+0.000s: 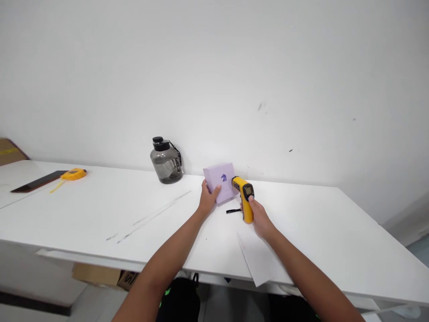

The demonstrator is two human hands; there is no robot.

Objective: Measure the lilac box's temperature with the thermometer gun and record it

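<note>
The left hand (208, 200) grips the pale purple box (226, 189) near the back of the white table (321, 232), and the right hand (262, 218) is wrapped around the yellow gun-shaped tool (247, 209), so it should help to keep the box still and the tool's nose aimed at it. The nose is close, but I can't tell if it touches. The box looks like smooth card with sharp corners, the tool like hard, curvy plastic.

My right hand (262, 218): fingers mostly hidden behind yellow-black plastic pistol-shaped thermometer (247, 208). Its grey screen (248, 190) too small to read.
</note>
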